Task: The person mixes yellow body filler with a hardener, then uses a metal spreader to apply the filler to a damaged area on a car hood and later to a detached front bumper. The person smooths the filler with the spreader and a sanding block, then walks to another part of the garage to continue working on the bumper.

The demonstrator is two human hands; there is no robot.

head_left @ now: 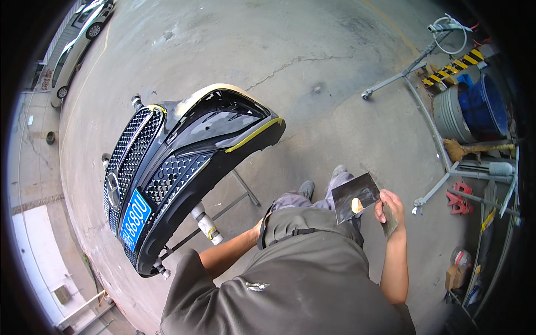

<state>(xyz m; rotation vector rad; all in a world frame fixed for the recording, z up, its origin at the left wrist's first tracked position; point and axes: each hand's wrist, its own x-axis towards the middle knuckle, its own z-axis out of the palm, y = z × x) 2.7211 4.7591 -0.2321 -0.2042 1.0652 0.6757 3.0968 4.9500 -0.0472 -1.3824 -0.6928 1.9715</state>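
My right hand (391, 210) is closed on the edge of a dark flat mixing board (345, 196). A dab of cream-yellow paste (357, 205) sits on the board. A thin grey-brown flat piece (394, 221) lies against the palm; I cannot tell whether it is separate from the board. My left hand (258, 231) is at my hip, its fingers hidden behind my clothing. To the left stands a black car front bumper (207, 129) with grille, round emblem and blue plate (137, 219). Yellow tape (254, 135) and grey patches mark its near corner.
A metal stand (239, 187) supports the bumper. On the right are a wheeled frame (410, 75), a blue drum (483, 106), a grey bucket (451, 117), a red jack stand (460, 196) and a striped bar (453, 67). Parked cars (78, 44) stand far left.
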